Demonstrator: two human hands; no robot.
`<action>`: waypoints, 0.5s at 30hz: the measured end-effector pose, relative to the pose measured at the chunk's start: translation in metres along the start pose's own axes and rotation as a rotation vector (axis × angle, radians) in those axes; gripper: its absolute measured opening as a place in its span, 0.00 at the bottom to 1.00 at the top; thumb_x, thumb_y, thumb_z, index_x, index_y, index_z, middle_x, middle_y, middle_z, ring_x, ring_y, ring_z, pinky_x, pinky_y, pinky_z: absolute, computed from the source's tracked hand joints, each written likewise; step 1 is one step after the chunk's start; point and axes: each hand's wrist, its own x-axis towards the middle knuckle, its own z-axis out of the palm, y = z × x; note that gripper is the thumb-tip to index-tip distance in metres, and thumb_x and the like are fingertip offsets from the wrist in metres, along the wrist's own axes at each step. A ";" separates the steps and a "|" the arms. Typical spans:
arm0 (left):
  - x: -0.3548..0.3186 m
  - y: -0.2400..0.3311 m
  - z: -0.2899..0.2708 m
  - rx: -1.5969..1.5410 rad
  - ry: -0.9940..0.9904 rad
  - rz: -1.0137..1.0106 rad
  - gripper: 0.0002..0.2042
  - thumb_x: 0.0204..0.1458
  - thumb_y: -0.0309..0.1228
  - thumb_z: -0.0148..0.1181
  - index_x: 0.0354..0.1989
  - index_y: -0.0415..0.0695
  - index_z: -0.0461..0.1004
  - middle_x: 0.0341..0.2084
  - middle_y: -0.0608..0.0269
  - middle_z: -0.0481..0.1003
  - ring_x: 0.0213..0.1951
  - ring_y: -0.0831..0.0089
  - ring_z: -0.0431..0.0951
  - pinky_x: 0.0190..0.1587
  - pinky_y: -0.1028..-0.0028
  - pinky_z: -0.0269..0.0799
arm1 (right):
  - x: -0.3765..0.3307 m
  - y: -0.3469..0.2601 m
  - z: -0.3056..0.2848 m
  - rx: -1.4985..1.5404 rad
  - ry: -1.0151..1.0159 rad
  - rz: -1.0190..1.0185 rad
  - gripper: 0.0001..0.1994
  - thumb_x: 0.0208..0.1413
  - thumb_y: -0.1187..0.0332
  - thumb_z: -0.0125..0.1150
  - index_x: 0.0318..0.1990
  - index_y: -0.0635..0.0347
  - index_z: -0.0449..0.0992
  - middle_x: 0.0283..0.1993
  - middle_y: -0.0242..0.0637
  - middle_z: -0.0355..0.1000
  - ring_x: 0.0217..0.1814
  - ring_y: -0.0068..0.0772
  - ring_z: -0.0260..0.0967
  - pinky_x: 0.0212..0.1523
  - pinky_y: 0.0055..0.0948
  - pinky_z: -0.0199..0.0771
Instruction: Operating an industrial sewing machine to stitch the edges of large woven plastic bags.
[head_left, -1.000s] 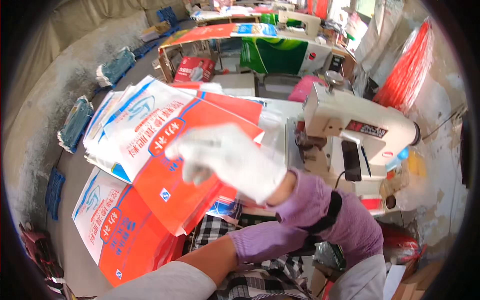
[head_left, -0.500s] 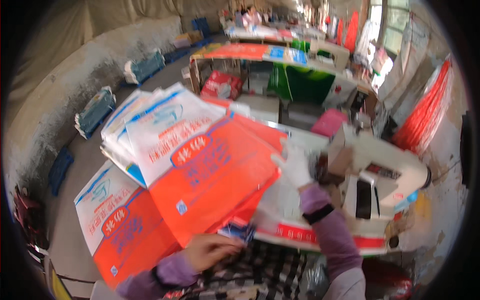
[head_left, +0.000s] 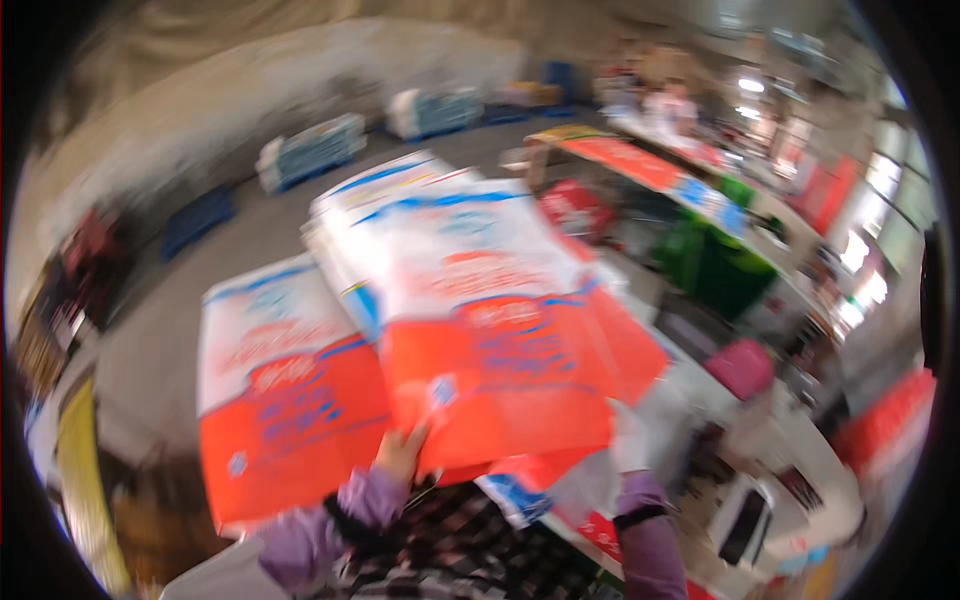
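A flat orange-and-white printed bag (head_left: 490, 360) lies on top of a pile, its orange end toward me. My left hand (head_left: 400, 455), bare, has its fingers closed at the bag's near left corner. At the near right corner is my right hand (head_left: 628, 437) in a white glove, its fingers against the bag's edge and smeared by motion. Another bag of the same print (head_left: 295, 400) lies to the left, partly under the top one. More white bags (head_left: 345, 215) are stacked behind. A small blue-and-white printed piece (head_left: 515, 498) shows below the top bag, near my lap.
A cream sewing machine (head_left: 790, 480) stands at the right on a white table. Behind it are a pink object (head_left: 740, 367), a green printed sheet (head_left: 715, 262) and a red package (head_left: 575, 208). Wrapped bundles (head_left: 312, 152) and a blue pallet (head_left: 198, 220) sit along the far wall.
The view has swung left, so everything sits further right. My left hand has gone from near my lap to the top bag's left corner; my right hand has come to its right corner.
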 end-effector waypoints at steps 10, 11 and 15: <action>-0.068 -0.128 -0.288 -0.924 0.414 -0.967 0.13 0.56 0.27 0.54 0.48 0.36 0.73 0.37 0.61 0.78 0.33 0.72 0.77 0.38 0.73 0.73 | -0.030 -0.175 0.258 -0.251 -0.355 -0.684 0.12 0.55 0.74 0.52 0.45 0.59 0.76 0.39 0.47 0.73 0.39 0.46 0.73 0.37 0.39 0.74; -0.107 -0.153 -0.293 -0.861 0.402 -1.037 0.13 0.55 0.28 0.55 0.46 0.34 0.73 0.36 0.61 0.77 0.34 0.74 0.77 0.39 0.74 0.73 | -0.046 -0.188 0.275 -0.324 -0.426 -0.574 0.12 0.54 0.74 0.52 0.45 0.59 0.75 0.36 0.45 0.72 0.39 0.48 0.72 0.37 0.40 0.74; -0.228 -0.175 -0.224 -0.535 0.420 -1.074 0.20 0.52 0.25 0.56 0.55 0.37 0.66 0.42 0.60 0.74 0.40 0.72 0.75 0.44 0.71 0.73 | -0.103 -0.159 0.299 -0.622 -0.614 -0.488 0.10 0.56 0.72 0.48 0.44 0.61 0.72 0.36 0.44 0.69 0.38 0.45 0.73 0.36 0.39 0.75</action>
